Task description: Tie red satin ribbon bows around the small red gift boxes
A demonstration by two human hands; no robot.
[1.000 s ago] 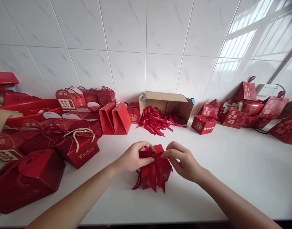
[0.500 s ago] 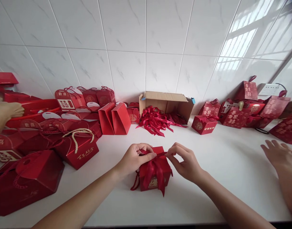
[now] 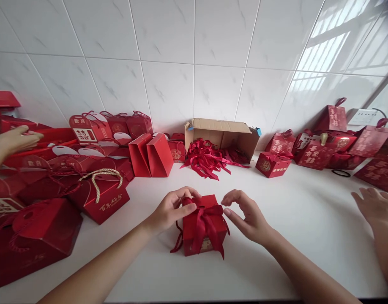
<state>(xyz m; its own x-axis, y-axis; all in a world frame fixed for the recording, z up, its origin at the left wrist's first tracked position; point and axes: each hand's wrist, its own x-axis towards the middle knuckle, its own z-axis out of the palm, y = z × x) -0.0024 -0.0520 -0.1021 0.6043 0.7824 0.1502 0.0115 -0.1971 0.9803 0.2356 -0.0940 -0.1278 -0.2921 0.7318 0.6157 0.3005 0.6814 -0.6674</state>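
Note:
A small red gift box [image 3: 189, 236] stands on the white table in front of me, with a dark red satin ribbon [image 3: 199, 228] tied in a bow on top and its tails hanging down the front. My left hand [image 3: 175, 209] pinches the bow's left loop between thumb and fingers at the box's top left. Beside the right loop, my right hand [image 3: 246, 215] is open, thumb and fingers apart, holding nothing. A twisted red cord [image 3: 177, 241] hangs at the box's left side.
Red gift boxes [image 3: 100, 194] crowd the left side. A cardboard box [image 3: 221, 124] spilling red ribbons [image 3: 206, 160] stands by the tiled wall. More red boxes [image 3: 317, 154] sit at right. Other people's hands [image 3: 19, 141] show at far left and right [image 3: 373, 211].
My right hand has let go of the ribbon's right loop and opened. My left thumb has slid left from the knot. The hand at far left has lifted and turned.

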